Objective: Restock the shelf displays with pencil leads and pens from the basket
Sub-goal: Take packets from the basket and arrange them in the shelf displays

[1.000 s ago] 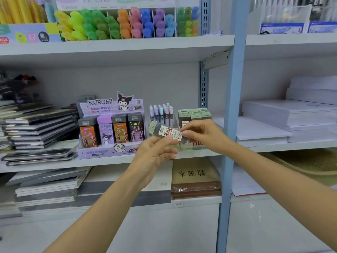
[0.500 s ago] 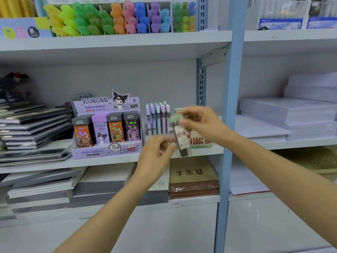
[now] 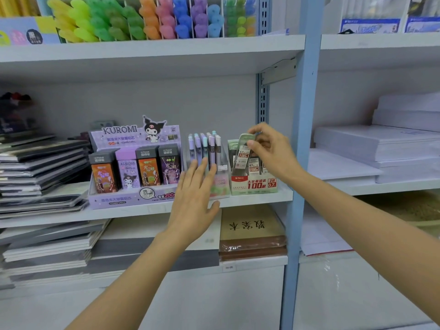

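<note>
My right hand (image 3: 270,151) pinches a green-capped pencil lead case (image 3: 242,154) by its top, holding it upright over the green and white lead display box (image 3: 253,184) on the middle shelf. Its lower end sits among the other cases in that box. My left hand (image 3: 194,196) is flat with straight fingers, in front of the clear pen holder (image 3: 220,184) with pastel pens (image 3: 204,148). It holds nothing. The purple Kuromi lead display (image 3: 133,167) stands to the left. No basket is in view.
A blue shelf upright (image 3: 301,139) stands just right of the lead box. Notebook stacks (image 3: 40,172) fill the left of the shelf, paper reams (image 3: 381,148) the right bay. Highlighters (image 3: 142,17) line the shelf above. A brown notebook pack (image 3: 252,232) lies below.
My right hand has turned the lead case upright and carried it right into the green box. My left hand has let go of it and opened flat before the pen holder.
</note>
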Demonstrator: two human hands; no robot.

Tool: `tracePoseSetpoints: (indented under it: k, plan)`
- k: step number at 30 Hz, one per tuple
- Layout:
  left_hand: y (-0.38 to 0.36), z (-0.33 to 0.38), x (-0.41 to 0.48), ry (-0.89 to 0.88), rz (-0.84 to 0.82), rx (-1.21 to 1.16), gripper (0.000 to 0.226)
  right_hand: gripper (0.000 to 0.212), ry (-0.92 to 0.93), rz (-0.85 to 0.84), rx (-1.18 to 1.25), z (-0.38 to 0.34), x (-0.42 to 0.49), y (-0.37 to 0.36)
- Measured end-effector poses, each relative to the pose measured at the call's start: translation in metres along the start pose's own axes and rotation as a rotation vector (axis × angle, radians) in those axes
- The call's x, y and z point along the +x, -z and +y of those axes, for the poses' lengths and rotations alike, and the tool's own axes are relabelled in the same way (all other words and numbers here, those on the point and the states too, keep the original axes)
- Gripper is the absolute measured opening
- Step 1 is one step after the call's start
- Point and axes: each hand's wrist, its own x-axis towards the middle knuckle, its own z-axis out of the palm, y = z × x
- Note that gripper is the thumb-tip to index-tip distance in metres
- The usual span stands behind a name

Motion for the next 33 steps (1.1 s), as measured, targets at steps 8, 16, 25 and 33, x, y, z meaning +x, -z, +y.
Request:
tracePoseSetpoints:
  k: [8,16,25,33]
  plan:
    - [-0.004,-0.003,0.0,-0.01,-0.001,0.031,0.083,0.019,0.081,-0.045,-0.22,0.016,0.001,-0.018]
    - [0.001,-0.005,-0.011,-0.08,0.062,-0.031,0.075,0.045,0.093,-0.032,-0.604,0.023,-0.001,-0.025]
    - [-0.075,-0.041,-0.146,0.089,0.098,-0.195,0.033,0.019,0.289,-0.347,-0.155,0.008,-0.109,-0.085]
    - [-0.187,-0.073,-0.344,0.295,-0.733,-0.159,0.047,0.019,-0.221,-1.286,-0.109,0.106,-0.279,-0.214]
